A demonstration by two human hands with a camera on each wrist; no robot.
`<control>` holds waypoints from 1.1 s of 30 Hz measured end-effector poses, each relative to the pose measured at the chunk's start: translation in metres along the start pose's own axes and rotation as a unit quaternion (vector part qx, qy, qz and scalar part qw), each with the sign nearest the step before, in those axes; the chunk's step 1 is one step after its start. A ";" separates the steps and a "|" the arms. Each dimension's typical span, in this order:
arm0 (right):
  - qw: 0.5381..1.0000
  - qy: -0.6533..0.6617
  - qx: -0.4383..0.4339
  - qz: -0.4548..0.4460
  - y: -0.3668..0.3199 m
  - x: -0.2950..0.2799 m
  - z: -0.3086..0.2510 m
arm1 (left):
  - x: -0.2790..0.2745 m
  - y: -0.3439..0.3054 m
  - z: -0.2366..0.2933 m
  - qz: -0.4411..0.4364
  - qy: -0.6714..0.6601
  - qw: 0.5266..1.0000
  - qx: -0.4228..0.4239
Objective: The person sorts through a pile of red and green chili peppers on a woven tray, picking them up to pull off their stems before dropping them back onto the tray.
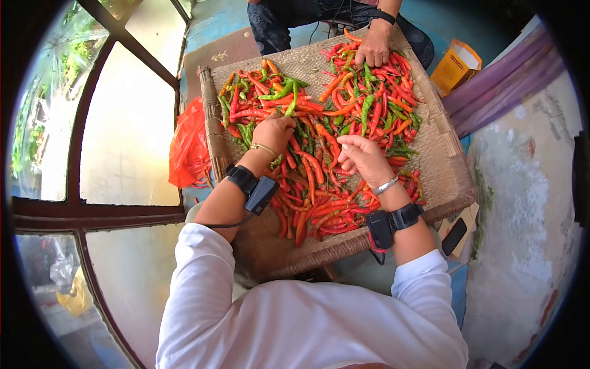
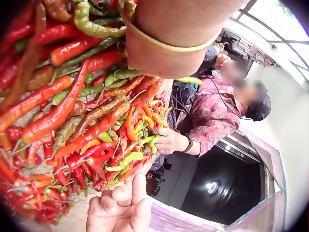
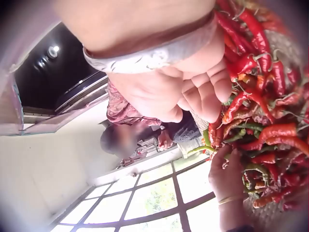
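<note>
Red, orange and green chili peppers (image 1: 316,163) lie heaped on a woven tray (image 1: 439,157). Over the left part of the heap, my left hand (image 1: 275,133) pinches a green chili pepper (image 1: 293,100) that points away from me. Its tip also shows beyond the hand in the left wrist view. My right hand (image 1: 367,161) hovers above the right side of the heap, fingers loosely bent and nothing between them. In the right wrist view, the right palm and fingers (image 3: 210,99) are in sight beside red chili peppers (image 3: 277,130).
Across the tray, another person's hand (image 1: 373,46) reaches into the peppers. A red plastic bag (image 1: 189,144) hangs at the tray's left side. To the right are a yellow box (image 1: 452,71), a purple cloth (image 1: 491,86) and a dark phone (image 1: 454,237). Windows (image 1: 129,129) line the left.
</note>
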State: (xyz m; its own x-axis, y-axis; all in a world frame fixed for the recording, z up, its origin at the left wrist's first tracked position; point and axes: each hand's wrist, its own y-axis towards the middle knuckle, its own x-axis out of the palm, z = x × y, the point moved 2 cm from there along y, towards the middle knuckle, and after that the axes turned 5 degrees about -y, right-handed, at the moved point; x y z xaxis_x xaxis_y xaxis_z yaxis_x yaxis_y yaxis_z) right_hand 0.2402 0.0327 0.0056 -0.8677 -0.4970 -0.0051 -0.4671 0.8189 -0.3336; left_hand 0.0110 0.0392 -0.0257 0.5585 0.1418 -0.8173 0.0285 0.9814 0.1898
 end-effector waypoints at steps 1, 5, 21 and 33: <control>1.000 -0.018 0.003 -0.009 0.000 0.002 0.001 | -0.003 -0.001 0.005 0.004 0.003 1.000 0.003; 0.991 -0.131 -0.009 -0.027 0.001 0.008 0.009 | -0.016 -0.011 0.021 0.061 -0.120 0.990 0.034; 0.796 -0.583 -0.073 -0.148 -0.049 0.022 0.017 | -0.018 0.055 0.075 0.007 -0.305 0.951 -0.049; 0.799 -0.530 -0.100 -0.264 -0.085 0.033 0.036 | 0.014 0.044 0.030 -0.094 0.212 0.972 -0.030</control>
State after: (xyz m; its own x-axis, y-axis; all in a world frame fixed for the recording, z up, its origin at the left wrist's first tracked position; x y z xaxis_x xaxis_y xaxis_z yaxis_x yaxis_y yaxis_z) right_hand 0.2578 -0.0638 -0.0004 0.0420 -0.6654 -0.7453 -0.8300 0.3921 -0.3967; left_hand 0.0446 0.0803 -0.0128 0.1564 -0.0131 -0.9876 0.0427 0.9991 -0.0065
